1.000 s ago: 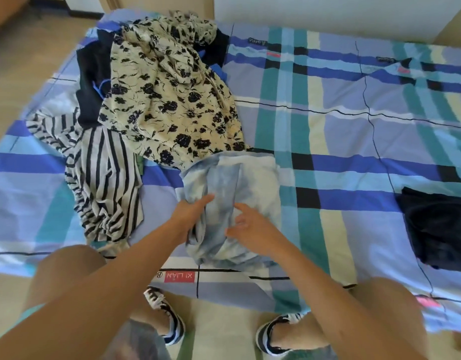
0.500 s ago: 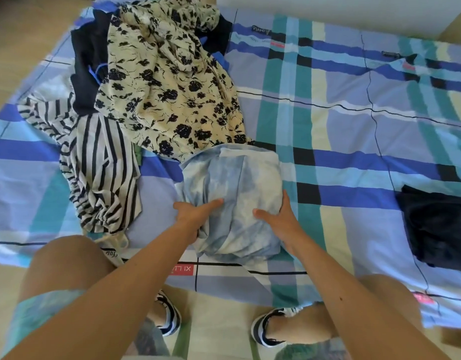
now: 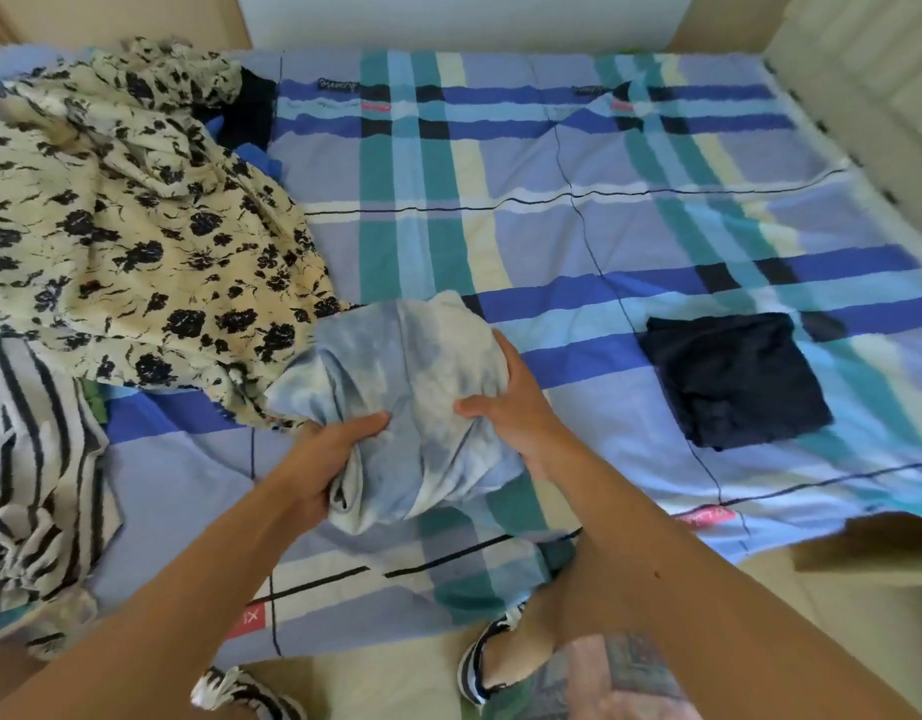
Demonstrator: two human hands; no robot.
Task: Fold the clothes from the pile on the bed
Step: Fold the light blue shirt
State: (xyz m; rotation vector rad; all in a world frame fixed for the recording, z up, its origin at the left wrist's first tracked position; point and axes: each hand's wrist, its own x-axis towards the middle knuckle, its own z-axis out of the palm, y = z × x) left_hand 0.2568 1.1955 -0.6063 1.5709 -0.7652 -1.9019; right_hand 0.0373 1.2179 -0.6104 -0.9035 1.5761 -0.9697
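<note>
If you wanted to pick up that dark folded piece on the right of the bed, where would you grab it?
Take the dark folded garment by its near edge, coming from the person's side of the bed. It lies flat as a neat square, apart from the pile, so sliding fingers under that edge should lift it without undoing the fold.

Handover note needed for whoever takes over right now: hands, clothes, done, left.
Left hand and right hand: both grip the bunched pale blue tie-dye garment at the near edge of the plaid bed sheet.
Done: one dark navy folded garment lies to the right.
Left: the tie-dye piece, cream floral garment, black-and-white striped garment, dark items beneath.
</note>
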